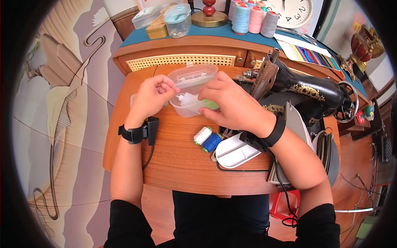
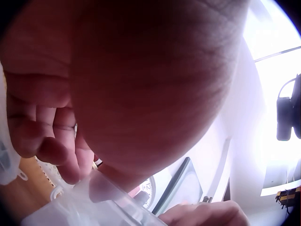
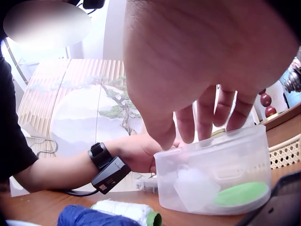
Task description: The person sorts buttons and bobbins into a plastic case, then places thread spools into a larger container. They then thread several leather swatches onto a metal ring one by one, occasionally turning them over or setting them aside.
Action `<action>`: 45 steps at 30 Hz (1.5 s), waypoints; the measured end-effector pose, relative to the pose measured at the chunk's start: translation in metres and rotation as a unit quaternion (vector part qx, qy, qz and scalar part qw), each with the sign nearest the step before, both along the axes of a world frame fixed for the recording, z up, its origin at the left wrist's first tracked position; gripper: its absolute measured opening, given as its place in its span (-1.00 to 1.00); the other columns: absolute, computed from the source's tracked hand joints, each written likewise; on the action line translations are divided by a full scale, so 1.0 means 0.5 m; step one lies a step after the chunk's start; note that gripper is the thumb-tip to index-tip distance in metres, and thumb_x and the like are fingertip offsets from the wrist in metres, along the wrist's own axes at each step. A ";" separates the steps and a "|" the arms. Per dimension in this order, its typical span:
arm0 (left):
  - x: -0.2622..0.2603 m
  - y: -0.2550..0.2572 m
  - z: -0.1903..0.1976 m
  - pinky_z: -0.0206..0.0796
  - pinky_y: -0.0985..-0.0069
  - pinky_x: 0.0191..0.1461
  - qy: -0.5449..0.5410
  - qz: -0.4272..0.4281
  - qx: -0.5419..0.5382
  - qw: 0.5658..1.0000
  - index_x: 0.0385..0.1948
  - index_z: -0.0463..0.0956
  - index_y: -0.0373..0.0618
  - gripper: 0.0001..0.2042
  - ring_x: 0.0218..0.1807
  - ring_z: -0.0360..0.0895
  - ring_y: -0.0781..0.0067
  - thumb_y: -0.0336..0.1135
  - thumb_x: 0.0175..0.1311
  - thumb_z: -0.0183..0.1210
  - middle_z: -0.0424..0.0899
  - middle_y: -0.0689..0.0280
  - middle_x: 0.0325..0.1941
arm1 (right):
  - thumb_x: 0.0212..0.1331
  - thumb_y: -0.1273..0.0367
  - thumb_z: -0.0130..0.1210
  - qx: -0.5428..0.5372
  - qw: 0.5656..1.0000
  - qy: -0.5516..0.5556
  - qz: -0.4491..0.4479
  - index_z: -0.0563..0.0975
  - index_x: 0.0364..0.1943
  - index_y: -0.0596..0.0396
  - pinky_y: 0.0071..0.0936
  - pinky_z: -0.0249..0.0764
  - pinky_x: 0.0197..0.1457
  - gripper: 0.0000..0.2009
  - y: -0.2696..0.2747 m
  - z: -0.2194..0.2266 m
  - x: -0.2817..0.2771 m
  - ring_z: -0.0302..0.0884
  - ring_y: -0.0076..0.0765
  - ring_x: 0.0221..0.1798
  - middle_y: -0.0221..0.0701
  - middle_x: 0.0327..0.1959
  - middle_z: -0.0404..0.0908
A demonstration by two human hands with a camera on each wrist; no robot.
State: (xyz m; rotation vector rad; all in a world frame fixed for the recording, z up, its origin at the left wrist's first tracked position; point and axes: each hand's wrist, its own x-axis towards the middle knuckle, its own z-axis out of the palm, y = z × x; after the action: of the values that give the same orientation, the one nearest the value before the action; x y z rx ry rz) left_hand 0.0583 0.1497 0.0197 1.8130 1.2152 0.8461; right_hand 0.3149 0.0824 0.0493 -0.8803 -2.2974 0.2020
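Note:
An oval clear plastic box (image 1: 186,110) stands on the wooden table, its hinged lid (image 1: 194,78) tipped back. Inside lie a small white translucent piece (image 1: 188,99) and a flat green piece (image 3: 241,194). My left hand (image 1: 153,97) is at the box's left rim, thumb and finger pinching there while the other fingers curl. Over the opening my right hand (image 1: 231,103) spreads, palm down, with thumb and fingertips right at the rim. From the right wrist view, its fingers (image 3: 205,117) hang loosely above the box with nothing seen between them.
Before the box lie a white thread spool (image 1: 203,135) and a blue one (image 1: 212,142), beside a white divided tray (image 1: 235,151). A black sewing machine (image 1: 306,84) stands at right. Behind, thread cones (image 1: 255,20) and plastic tubs (image 1: 178,20) line a raised shelf.

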 end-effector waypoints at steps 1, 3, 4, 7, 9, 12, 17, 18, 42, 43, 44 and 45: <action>-0.002 0.003 -0.004 0.29 0.79 -0.32 0.003 -0.005 0.005 1.000 -0.29 0.58 -0.19 -0.86 -0.41 0.42 0.85 -0.44 0.24 0.38 0.58 0.56 -0.42 | 0.02 0.40 0.30 0.013 1.000 0.006 0.013 0.65 -0.32 0.16 -0.19 0.51 0.03 -0.84 -0.002 0.007 -0.003 0.51 -0.04 -0.06 -0.25 -0.30 0.64; -0.004 0.004 -0.007 0.29 0.79 -0.32 0.004 -0.008 0.009 1.000 -0.30 0.58 -0.18 -0.86 -0.42 0.43 0.84 -0.44 0.23 0.39 0.59 0.55 -0.42 | 0.02 0.41 0.29 0.025 0.999 0.010 0.029 0.65 -0.32 0.15 -0.18 0.53 0.00 -0.85 -0.009 0.020 -0.007 0.53 -0.04 -0.09 -0.26 -0.31 0.65; -0.004 0.004 -0.006 0.29 0.78 -0.32 0.013 -0.005 0.011 1.000 -0.32 0.58 -0.18 -0.86 -0.42 0.43 0.84 -0.44 0.21 0.40 0.59 0.55 -0.42 | 0.03 0.41 0.27 -0.035 0.995 -0.035 0.085 0.65 -0.34 0.14 -0.16 0.54 -0.04 -0.87 -0.015 0.024 -0.004 0.57 -0.03 -0.13 -0.26 -0.34 0.65; -0.002 -0.002 0.000 0.29 0.78 -0.32 0.022 0.003 0.012 1.000 -0.36 0.58 -0.17 -0.85 -0.42 0.43 0.83 -0.44 0.18 0.42 0.60 0.53 -0.43 | 0.05 0.44 0.22 -0.104 0.980 -0.087 0.145 0.65 -0.39 0.11 -0.11 0.55 -0.15 -0.93 -0.041 0.016 -0.007 0.65 -0.01 -0.21 -0.25 -0.38 0.66; 0.000 -0.004 0.002 0.29 0.78 -0.33 0.023 0.005 0.010 1.000 -0.37 0.58 -0.16 -0.84 -0.43 0.44 0.83 -0.43 0.17 0.43 0.60 0.53 -0.44 | 0.02 0.47 0.21 -0.136 0.965 -0.195 0.107 0.64 -0.40 0.12 -0.10 0.55 -0.16 -0.94 -0.048 0.010 -0.009 0.66 0.02 -0.21 -0.21 -0.38 0.67; 0.002 -0.008 0.007 0.35 0.68 -0.32 0.005 0.013 0.001 1.000 -0.42 0.62 -0.21 -0.78 -0.41 0.45 0.72 -0.34 0.07 0.49 0.60 0.47 -0.47 | 0.00 0.50 0.20 -0.177 0.965 -0.163 0.102 0.63 -0.38 0.13 -0.08 0.55 -0.21 -0.92 -0.032 -0.012 -0.016 0.67 0.05 -0.27 -0.17 -0.43 0.68; 0.006 -0.013 0.015 0.33 0.67 -0.36 0.000 0.027 -0.006 1.000 -0.42 0.68 -0.24 -0.75 -0.43 0.45 0.73 -0.24 0.15 0.49 0.62 0.46 -0.50 | -0.03 0.49 0.24 -0.185 0.964 -0.162 0.102 0.63 -0.35 0.11 -0.09 0.55 -0.24 -0.88 -0.026 -0.005 -0.023 0.67 0.06 -0.27 -0.15 -0.43 0.67; 0.005 -0.012 0.014 0.33 0.67 -0.36 -0.002 0.029 -0.005 1.000 -0.42 0.68 -0.24 -0.75 -0.43 0.45 0.73 -0.24 0.15 0.49 0.62 0.46 -0.50 | -0.03 0.48 0.28 -0.178 0.966 -0.150 0.113 0.63 -0.28 0.10 -0.14 0.55 -0.24 -0.82 -0.025 0.003 -0.021 0.67 0.00 -0.29 -0.18 -0.41 0.66; 0.007 -0.015 0.011 0.20 0.71 -0.42 -0.012 0.027 0.025 0.999 -0.44 0.69 -0.19 -0.80 -0.49 0.40 0.82 -0.25 0.24 0.42 0.59 0.55 -0.55 | 0.14 0.33 0.30 -0.115 0.986 0.018 -0.116 0.74 -0.27 0.15 -0.20 0.56 -0.26 -0.81 0.045 -0.009 -0.036 0.68 0.04 -0.39 -0.13 -0.41 0.72; 0.008 -0.017 0.014 0.23 0.69 -0.43 -0.010 0.028 0.030 0.999 -0.43 0.69 -0.23 -0.79 -0.49 0.41 0.78 -0.26 0.23 0.42 0.59 0.52 -0.54 | 0.13 0.34 0.30 -0.126 0.985 0.009 -0.121 0.74 -0.27 0.15 -0.20 0.56 -0.26 -0.82 0.045 -0.006 -0.037 0.68 0.05 -0.38 -0.12 -0.40 0.72; 0.009 -0.019 0.016 0.26 0.67 -0.43 -0.007 0.029 0.034 0.999 -0.43 0.69 -0.27 -0.77 -0.48 0.42 0.75 -0.26 0.22 0.43 0.59 0.48 -0.54 | 0.13 0.35 0.30 -0.137 0.982 0.000 -0.127 0.74 -0.26 0.15 -0.20 0.56 -0.25 -0.82 0.044 -0.004 -0.036 0.68 0.06 -0.38 -0.12 -0.39 0.72; 0.010 -0.019 0.017 0.26 0.67 -0.43 -0.006 0.028 0.035 0.999 -0.43 0.69 -0.27 -0.77 -0.48 0.42 0.75 -0.26 0.22 0.43 0.59 0.48 -0.54 | 0.13 0.35 0.30 -0.137 0.982 0.002 -0.128 0.74 -0.26 0.15 -0.20 0.56 -0.25 -0.82 0.043 -0.005 -0.035 0.68 0.06 -0.38 -0.12 -0.39 0.72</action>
State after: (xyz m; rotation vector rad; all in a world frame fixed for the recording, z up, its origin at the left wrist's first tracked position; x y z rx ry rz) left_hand 0.0634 0.1402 0.0282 1.8343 1.2472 0.9396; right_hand 0.2972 0.1040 0.0470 -1.3033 -2.1575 0.4111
